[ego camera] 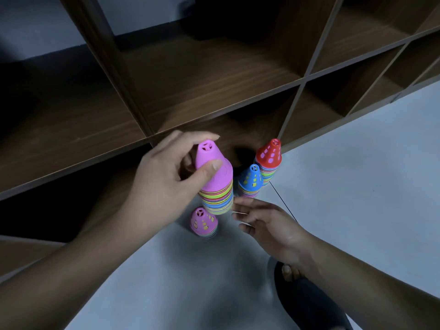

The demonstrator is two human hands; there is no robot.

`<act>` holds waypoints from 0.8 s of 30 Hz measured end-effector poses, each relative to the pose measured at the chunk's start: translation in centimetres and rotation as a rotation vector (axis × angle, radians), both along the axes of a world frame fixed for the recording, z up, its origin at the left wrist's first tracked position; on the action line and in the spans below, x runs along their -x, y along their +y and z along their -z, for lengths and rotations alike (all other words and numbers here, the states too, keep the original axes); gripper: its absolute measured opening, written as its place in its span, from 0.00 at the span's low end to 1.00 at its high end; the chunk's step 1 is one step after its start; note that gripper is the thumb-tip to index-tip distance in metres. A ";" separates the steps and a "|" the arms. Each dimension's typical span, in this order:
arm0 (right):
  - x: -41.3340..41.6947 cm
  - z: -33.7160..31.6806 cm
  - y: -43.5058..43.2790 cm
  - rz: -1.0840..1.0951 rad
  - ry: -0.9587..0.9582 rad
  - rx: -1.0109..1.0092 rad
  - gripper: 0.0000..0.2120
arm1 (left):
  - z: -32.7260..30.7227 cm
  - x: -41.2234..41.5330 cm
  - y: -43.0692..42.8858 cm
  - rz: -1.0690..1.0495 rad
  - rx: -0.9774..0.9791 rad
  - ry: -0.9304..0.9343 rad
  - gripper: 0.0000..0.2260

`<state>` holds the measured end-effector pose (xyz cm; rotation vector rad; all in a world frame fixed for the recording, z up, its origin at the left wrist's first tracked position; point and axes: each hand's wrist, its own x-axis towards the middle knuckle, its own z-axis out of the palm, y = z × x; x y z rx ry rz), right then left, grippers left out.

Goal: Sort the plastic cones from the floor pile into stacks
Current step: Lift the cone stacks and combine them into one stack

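**Cones in stacks at the foot of a dark wooden shelf**

Dark wooden shelving (214, 75) with open square compartments fills the upper part of the view, and a pale grey floor (357, 163) spreads out below it and to the right. The light is dim.

Four stacks of plastic cones sit close together at the base of the shelf. The left hand (164, 184) has its grip pinched on the tallest stack (215, 186), thumb on the near side and fingers over the top of the plain pink cone that caps it. Beneath that pink cap, the rims of many nested cones show as bands of green, yellow, orange, red and blue. Whether this stack rests on the floor or is lifted just off it, I cannot tell.

Just below it stands a short stack topped by a pink cone (203, 222) with yellow showing through its holes. To the right is a stack topped by a blue cone (250, 181), and behind that a taller stack topped by a red cone (269, 154), nearest the shelf edge.

The right hand (264, 222) hovers with its grip spread, fingers pointing toward the base of the tallest stack, holding nothing.

A dark shape (309, 303) lies on the floor at the lower right.
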<state>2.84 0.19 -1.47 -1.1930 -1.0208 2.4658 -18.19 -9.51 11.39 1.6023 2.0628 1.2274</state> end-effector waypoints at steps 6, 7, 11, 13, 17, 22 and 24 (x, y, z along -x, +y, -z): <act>0.9 -0.2 -1.7 -0.115 -0.012 -0.043 0.21 | 0.0 0.4 -3.1 -0.015 -0.043 0.023 0.16; 0.9 0.0 -1.9 -0.127 -0.022 -0.047 0.21 | 0.3 0.5 -3.4 -0.019 -0.042 0.019 0.16; 0.8 1.3 -2.4 -0.200 -0.109 -0.125 0.21 | 2.0 1.0 -4.0 0.006 0.047 0.060 0.14; 0.6 2.2 -2.3 -0.210 -0.207 -0.166 0.19 | 3.2 1.2 -4.3 0.048 0.137 0.122 0.12; -0.5 3.3 -1.0 -0.157 -0.307 -0.138 0.14 | 3.1 1.0 -3.1 0.074 0.200 0.129 0.10; -1.7 4.0 1.9 -0.085 -0.329 -0.130 0.11 | 1.0 -0.7 2.1 0.130 0.176 0.164 0.04; -2.2 4.5 3.1 -0.055 -0.332 -0.118 0.11 | 1.0 -2.0 4.4 0.185 0.223 0.189 0.04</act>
